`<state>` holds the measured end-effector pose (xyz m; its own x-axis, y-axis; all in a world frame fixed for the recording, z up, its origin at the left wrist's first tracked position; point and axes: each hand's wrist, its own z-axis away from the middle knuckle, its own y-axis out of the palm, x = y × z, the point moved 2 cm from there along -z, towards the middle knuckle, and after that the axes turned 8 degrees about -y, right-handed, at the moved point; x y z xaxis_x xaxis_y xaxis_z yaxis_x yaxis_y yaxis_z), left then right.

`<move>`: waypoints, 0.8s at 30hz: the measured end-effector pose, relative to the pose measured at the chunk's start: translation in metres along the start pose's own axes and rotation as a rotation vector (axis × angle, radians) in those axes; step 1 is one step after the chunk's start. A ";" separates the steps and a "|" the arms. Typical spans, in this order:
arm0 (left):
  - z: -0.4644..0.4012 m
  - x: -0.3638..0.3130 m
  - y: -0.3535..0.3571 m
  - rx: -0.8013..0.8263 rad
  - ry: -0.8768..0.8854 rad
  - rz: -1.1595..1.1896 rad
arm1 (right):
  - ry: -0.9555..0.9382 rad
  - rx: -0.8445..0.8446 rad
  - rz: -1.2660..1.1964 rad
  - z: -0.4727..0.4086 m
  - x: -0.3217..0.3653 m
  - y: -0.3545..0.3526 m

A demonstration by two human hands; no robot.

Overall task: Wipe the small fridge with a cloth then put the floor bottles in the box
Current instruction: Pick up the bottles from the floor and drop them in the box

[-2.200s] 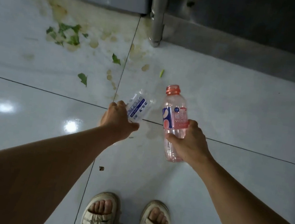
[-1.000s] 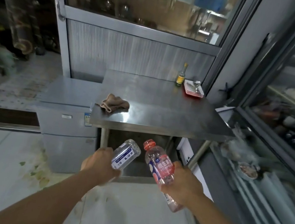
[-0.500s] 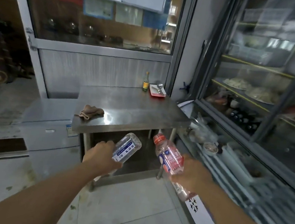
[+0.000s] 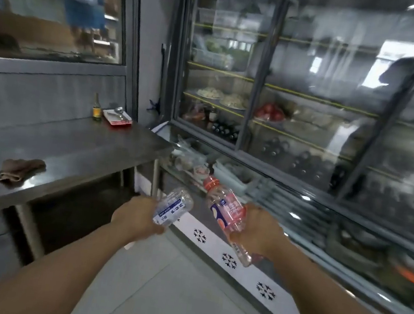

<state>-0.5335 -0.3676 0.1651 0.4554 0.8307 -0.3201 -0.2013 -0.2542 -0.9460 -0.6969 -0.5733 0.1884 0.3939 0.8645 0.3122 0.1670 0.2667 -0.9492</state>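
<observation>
Cloth (image 4: 19, 170) lies on the worktop (image 4: 74, 143), well left of both grips. Left hand (image 4: 136, 216) grips the clear bottle (image 4: 173, 209); just right, right hand (image 4: 259, 233) grips the pink bottle (image 4: 227, 213). Step: carrying floor bottles to the box, not in view. Next: find it, drop both in. Since half a second ago, view has swung right; grips unchanged.

Your hands hold two bottles (image 4: 227, 209) side by side; table (image 4: 74, 143) left, display fridge (image 4: 314, 105) right.
</observation>
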 end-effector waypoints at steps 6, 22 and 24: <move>0.032 -0.066 0.020 0.076 0.204 -0.002 | 0.264 -0.067 0.030 0.103 -0.043 -0.026; 0.260 -0.370 0.109 0.254 0.802 0.041 | 0.801 -0.342 0.122 0.462 -0.205 -0.131; 0.304 -0.404 0.121 0.263 0.847 0.022 | 0.860 -0.368 0.150 0.512 -0.226 -0.143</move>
<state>-1.0050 -0.5834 0.1950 0.9170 0.1547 -0.3677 -0.3633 -0.0568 -0.9299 -1.2729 -0.5887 0.2338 0.9408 0.2292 0.2496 0.2777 -0.0996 -0.9555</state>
